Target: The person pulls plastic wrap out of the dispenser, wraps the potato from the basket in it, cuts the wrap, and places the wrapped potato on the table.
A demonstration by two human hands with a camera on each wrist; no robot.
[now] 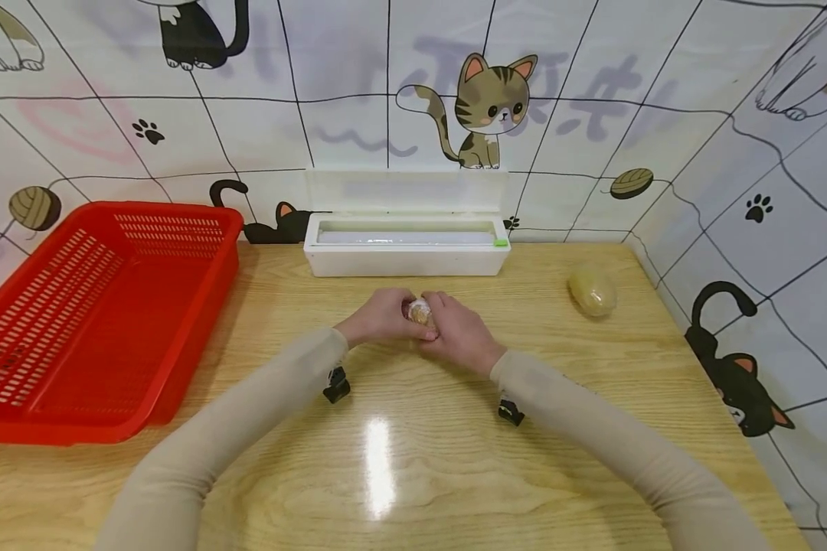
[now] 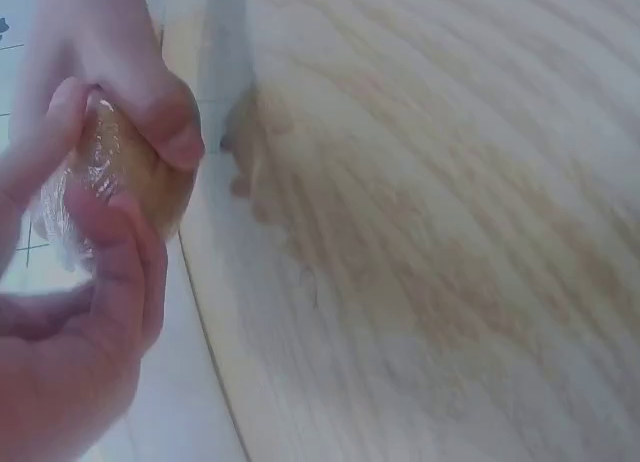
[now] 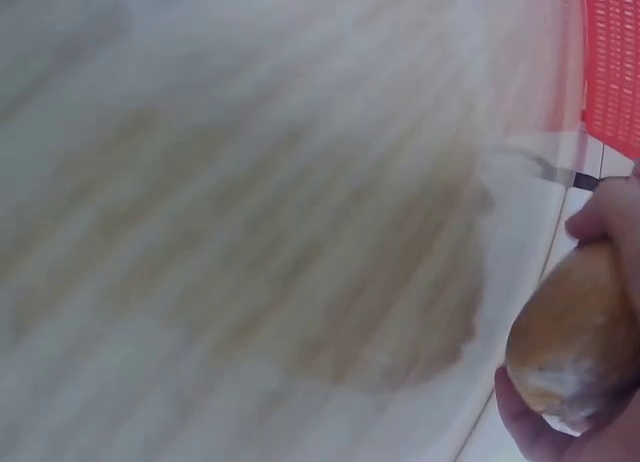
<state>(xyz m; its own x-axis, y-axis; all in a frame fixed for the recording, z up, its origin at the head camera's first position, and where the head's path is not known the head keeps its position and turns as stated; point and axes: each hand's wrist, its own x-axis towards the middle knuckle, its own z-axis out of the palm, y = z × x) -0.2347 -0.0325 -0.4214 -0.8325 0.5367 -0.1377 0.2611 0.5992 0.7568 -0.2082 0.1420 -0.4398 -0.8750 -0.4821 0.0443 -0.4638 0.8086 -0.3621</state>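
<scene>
Both hands hold one brown, oval, potato-like thing [image 1: 420, 312] partly covered in clear plastic film, above the middle of the table. My left hand [image 1: 384, 315] grips it from the left, and my right hand [image 1: 463, 330] from the right. Shiny, creased film shows on the brown thing [image 2: 150, 177] between the fingers in the left wrist view. In the right wrist view the brown thing [image 3: 570, 327] has smooth skin and some whitish film at its lower end. Just behind the hands stands an open white cling film box [image 1: 406, 260] with a roll inside.
A yellowish oval thing [image 1: 593, 291] wrapped in shiny film lies at the back right of the table [image 1: 303, 474]. At the left stands a red plastic basket [image 1: 200, 337]. A cat-patterned cloth [image 1: 358, 130] hangs behind and at the right.
</scene>
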